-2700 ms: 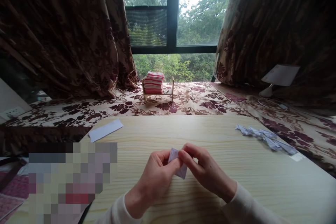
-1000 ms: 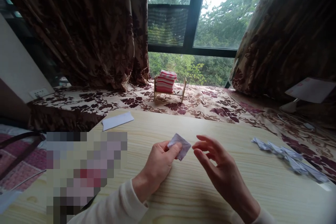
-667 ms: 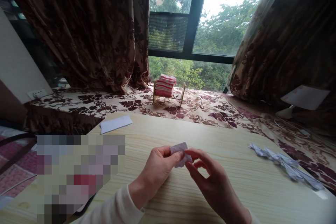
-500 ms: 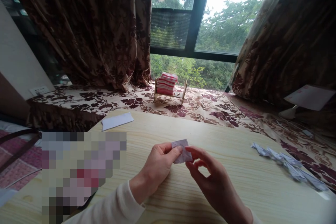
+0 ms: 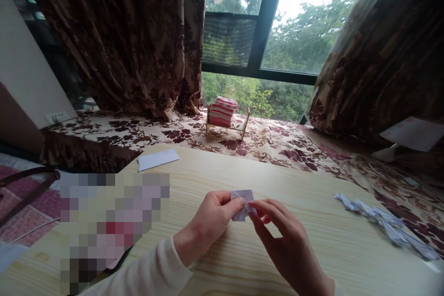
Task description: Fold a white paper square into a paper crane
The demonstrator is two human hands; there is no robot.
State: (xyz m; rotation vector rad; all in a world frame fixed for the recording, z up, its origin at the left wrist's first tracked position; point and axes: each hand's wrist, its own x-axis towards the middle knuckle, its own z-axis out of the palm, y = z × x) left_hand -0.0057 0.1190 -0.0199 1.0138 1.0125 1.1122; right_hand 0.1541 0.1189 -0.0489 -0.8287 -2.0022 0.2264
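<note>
Note the paper square [image 5: 240, 214] above the desk [image 5: 294, 185], pinched by the left hand [image 5: 211, 221] and apparently also at its right edge by the right hand [image 5: 287, 231], with fingertip contact partly hidden.

We have a pale wood-grain tabletop [image 5: 204, 173] with rounded far corners. Taking its far edge as twelve, we see a flat white paper strip [image 5: 158, 160] near ten o'clock, close to the rim. Around three o'clock we find overlapping pieces of folded white paper [image 5: 376, 218], strung out in a slanting row. At nine, a pixelated patch [image 5: 118, 231] hides what lies there.
</note>
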